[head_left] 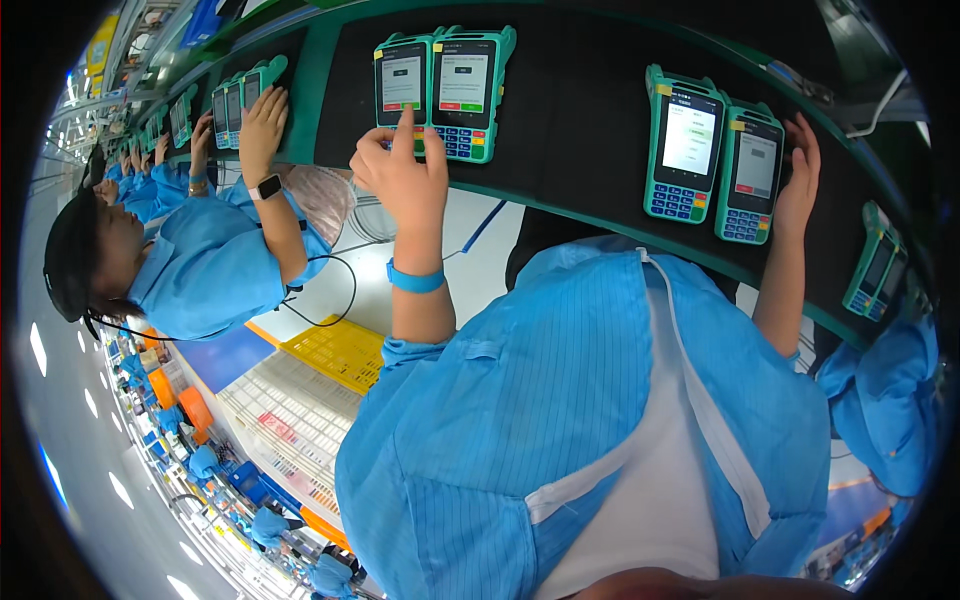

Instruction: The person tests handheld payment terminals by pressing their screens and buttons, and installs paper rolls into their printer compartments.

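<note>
Black mat (580, 120): lies along the bench; two pairs of green terminals rest on it, screens up.
Left pair: first terminal (402, 80) and second terminal (466, 75) side by side; both screens lit, red and green buttons at the foot.
Right pair: third terminal (685, 140) and fourth terminal (750, 170) close together, well apart from the left pair; third shows a bright list, fourth a dimmer page with a red button.
Marking: one yellow sticker (664, 90) near the upper left of each of these four screens.
Left hand (408, 180): empty; forefinger extended over the lower screen of the first terminal, thumb before the second's keypad, other fingers bent. Contact with the glass cannot be confirmed.
Right hand (799, 185): fingers nearly straight along the right edge of the fourth terminal; cannot tell whether it grips.
Left wrist: blue band (416, 278).
Far right: fifth terminal (876, 265), beyond the right hand.
Left neighbour: co-worker (215, 250) in blue jacket and black cap, one hand beside further terminals (232, 108).
Below bench: yellow tray (340, 352).
</note>
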The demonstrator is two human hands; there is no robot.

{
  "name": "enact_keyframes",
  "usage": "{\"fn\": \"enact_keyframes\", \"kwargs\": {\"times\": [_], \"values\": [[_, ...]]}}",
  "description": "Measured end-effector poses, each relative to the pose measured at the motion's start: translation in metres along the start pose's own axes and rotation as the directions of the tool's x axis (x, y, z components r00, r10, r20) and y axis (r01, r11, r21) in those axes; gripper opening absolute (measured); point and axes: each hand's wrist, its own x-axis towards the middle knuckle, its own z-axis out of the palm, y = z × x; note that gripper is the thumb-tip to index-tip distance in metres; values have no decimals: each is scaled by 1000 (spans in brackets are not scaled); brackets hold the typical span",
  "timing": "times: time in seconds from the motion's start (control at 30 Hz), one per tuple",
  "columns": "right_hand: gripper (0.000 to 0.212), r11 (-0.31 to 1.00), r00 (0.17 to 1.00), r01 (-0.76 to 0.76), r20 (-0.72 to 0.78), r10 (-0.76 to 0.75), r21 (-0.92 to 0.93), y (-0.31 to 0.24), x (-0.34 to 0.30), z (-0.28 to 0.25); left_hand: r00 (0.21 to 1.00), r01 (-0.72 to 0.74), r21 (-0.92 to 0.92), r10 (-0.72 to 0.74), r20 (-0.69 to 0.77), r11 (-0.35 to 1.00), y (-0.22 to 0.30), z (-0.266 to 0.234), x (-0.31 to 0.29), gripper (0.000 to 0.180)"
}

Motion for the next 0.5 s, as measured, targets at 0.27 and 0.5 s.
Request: {"fn": "enact_keyframes", "kwargs": {"times": [0.27, 0.5], "values": [[45, 1000, 1000, -15, -2, 15, 21, 4, 2, 2, 999, -33, -45, 35, 23, 998, -7, 3, 13, 35], [43, 999, 1000, -25, -16, 26, 31, 3, 5, 2, 984, -174, -160, 176, 0, 972, 43, 11, 32, 35]]}}
